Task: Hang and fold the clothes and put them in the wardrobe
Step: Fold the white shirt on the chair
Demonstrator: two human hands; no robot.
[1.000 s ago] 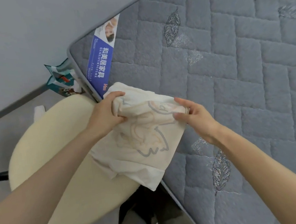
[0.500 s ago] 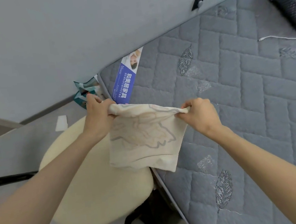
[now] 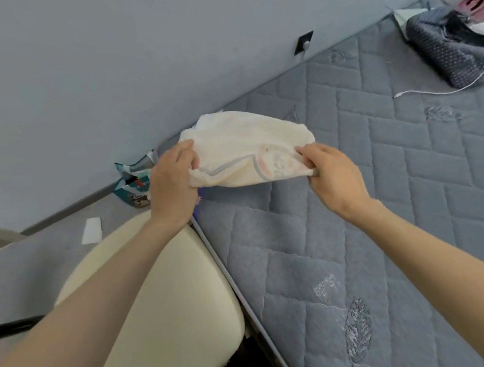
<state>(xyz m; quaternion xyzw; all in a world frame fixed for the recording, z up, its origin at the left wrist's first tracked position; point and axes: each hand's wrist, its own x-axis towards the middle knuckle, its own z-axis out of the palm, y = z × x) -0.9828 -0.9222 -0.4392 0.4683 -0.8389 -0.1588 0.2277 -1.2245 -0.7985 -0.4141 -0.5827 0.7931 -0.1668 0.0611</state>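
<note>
Head cam only here, so 1 view to go through. Cream garment [image 3: 245, 149] with a grey and pink print is held up in the air over the corner of the grey quilted mattress [image 3: 375, 196], bunched into a puffy bundle, not touching the bed. Left hand [image 3: 173, 183] has its grip pinched tight on the garment's left edge, thumb on top. Right hand [image 3: 332, 174] is clenched on the lower right edge, fingers curled under the fabric. So both hands are grasping the same piece, stretched between them.

Just left of the mattress edge there's a round cream stool seat [image 3: 166, 316] under the left forearm. Near the wall on the floor sits a teal paper bag [image 3: 132, 179], and a white scrap of paper [image 3: 91, 231] lies beside it. Far corner of the bed has a dark dotted bag [image 3: 450, 42] with a white cable [image 3: 444, 90] trailing from it.
</note>
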